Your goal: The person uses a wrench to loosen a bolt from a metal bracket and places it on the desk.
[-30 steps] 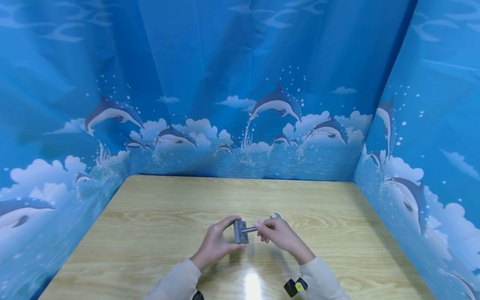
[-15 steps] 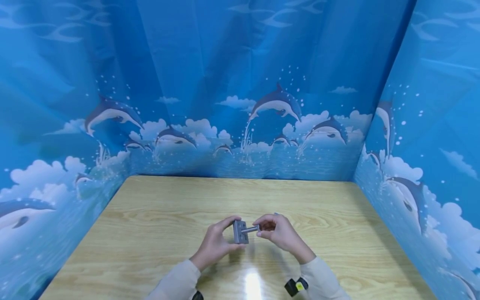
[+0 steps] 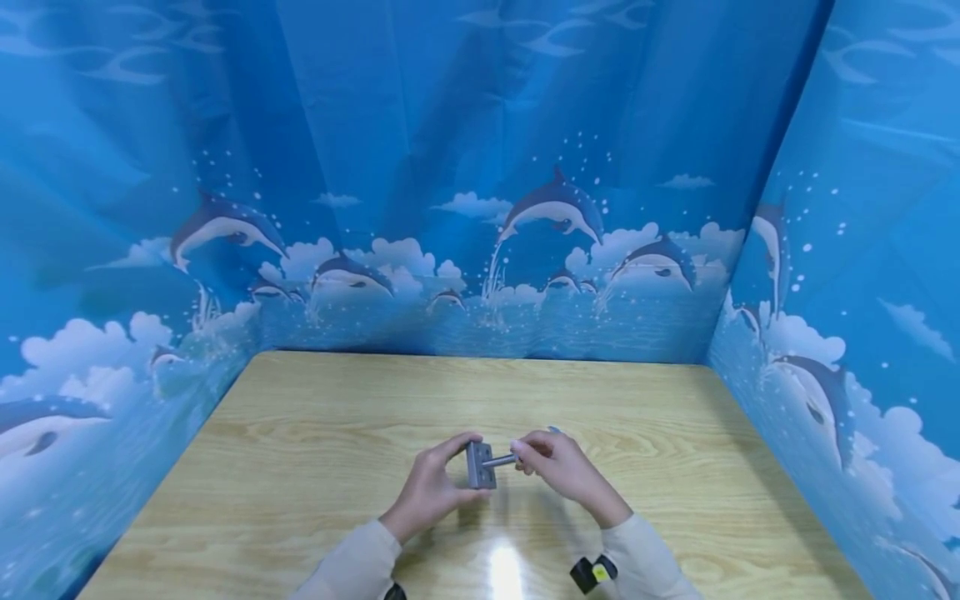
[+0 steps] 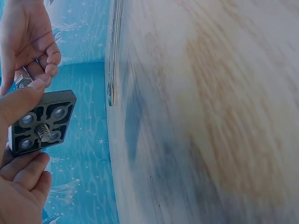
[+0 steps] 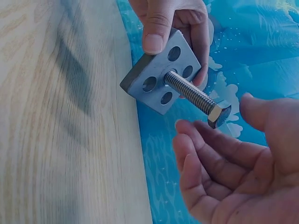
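A square grey metal plate (image 5: 161, 70) has a hole near each corner. Through its centre runs a hex bolt (image 5: 191, 93), its head toward my right hand; the threaded tip sticks out of the ribbed back in the left wrist view. My left hand (image 3: 427, 487) holds the plate by opposite edges, thumb on one and fingers on the other, above the table. My right hand (image 3: 558, 468) is at the bolt head. In the right wrist view its fingers (image 5: 219, 154) are loosely bent around the head, with a gap between thumb and bolt.
A metal wrench (image 4: 112, 51) lies on the wooden table (image 3: 337, 417) beyond my right hand, which mostly hides it in the head view. Blue dolphin-print curtains (image 3: 450, 125) stand along the back and sides. Both wrists wear dark straps.
My right fingers parted around the bolt head half a second ago, and the thumb has since moved in front of it again. The left hand and plate stay almost still.
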{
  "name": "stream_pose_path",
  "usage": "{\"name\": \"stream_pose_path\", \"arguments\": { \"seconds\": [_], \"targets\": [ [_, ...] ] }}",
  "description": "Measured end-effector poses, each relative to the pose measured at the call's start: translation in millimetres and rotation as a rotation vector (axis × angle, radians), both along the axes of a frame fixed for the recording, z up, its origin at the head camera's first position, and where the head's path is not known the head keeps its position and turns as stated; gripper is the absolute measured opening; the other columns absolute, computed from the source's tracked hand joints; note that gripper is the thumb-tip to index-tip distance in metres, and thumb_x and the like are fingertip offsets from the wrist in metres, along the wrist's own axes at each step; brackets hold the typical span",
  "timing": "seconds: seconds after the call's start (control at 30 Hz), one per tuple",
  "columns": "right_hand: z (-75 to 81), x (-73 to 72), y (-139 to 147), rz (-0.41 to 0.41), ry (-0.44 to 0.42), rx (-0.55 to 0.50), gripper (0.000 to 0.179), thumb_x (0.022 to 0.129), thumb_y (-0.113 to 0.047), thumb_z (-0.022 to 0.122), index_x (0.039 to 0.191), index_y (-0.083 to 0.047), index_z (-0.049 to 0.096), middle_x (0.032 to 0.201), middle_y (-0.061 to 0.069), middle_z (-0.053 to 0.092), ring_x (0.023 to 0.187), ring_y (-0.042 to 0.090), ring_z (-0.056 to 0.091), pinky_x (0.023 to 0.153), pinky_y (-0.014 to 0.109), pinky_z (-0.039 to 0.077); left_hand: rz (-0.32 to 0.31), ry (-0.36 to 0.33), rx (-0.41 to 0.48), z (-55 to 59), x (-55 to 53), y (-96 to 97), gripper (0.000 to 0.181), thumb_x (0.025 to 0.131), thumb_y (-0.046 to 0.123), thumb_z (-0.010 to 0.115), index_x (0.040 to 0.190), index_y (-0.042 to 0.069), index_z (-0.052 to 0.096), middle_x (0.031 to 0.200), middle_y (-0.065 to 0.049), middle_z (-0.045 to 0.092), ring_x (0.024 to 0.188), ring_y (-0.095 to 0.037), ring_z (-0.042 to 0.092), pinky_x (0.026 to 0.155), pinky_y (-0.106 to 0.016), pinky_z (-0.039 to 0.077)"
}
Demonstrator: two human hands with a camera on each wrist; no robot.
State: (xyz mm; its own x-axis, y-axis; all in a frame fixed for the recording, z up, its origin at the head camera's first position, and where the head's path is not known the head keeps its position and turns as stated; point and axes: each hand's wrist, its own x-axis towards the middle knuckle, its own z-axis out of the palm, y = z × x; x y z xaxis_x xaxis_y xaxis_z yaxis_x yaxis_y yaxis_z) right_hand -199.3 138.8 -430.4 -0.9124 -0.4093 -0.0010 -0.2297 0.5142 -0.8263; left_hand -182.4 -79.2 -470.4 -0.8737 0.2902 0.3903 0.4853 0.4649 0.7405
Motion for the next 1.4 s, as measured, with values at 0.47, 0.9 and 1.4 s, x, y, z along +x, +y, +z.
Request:
{"name": "stream_pose_path", "arguments": {
  "seconds": [0.47, 0.9, 1.4],
  "targets": [
    [1.1, 0.2, -2.7, 0.019, 0.079, 0.056, 0.014, 0.075, -0.022, 0.069, 0.087, -0.016, 0.064, 0.074, -0.004, 0.056, 0.066, 0.012, 0.051, 0.054, 0.024, 0.049, -0.009, 0.043, -0.002, -3.7, 0.4, 0.0, 0.077, 0.052, 0.016, 0.084, 0.122, 0.019, 0.05, 0.118, -0.002, 0.057, 0.107, -0.017, 0.054, 0.094, -0.034, 0.043],
    [0.0, 0.4, -2.3, 0.015, 0.116, 0.007, 0.023, 0.071, -0.012, 0.072, 0.092, -0.013, 0.066, 0.078, -0.004, 0.058, 0.071, 0.014, 0.053, 0.062, 0.023, 0.051, -0.003, 0.007, -0.004, -1.6, 0.0, 1.1, 0.075, 0.054, 0.019, 0.084, 0.121, 0.021, 0.05, 0.119, 0.0, 0.056, 0.107, -0.016, 0.054, 0.095, -0.037, 0.043],
    [-1.7, -0.6, -0.2, -0.005, -0.032, 0.056, 0.05, 0.089, -0.05, 0.041, 0.072, -0.01, 0.064, 0.061, 0.003, 0.059, 0.059, 0.024, 0.057, 0.052, 0.028, 0.047, -0.011, 0.019, 0.002, -2.9, 1.1, 0.8, 0.076, 0.054, 0.018, 0.084, 0.122, 0.02, 0.049, 0.121, -0.003, 0.055, 0.11, -0.02, 0.052, 0.096, -0.035, 0.042]
  ]
}}
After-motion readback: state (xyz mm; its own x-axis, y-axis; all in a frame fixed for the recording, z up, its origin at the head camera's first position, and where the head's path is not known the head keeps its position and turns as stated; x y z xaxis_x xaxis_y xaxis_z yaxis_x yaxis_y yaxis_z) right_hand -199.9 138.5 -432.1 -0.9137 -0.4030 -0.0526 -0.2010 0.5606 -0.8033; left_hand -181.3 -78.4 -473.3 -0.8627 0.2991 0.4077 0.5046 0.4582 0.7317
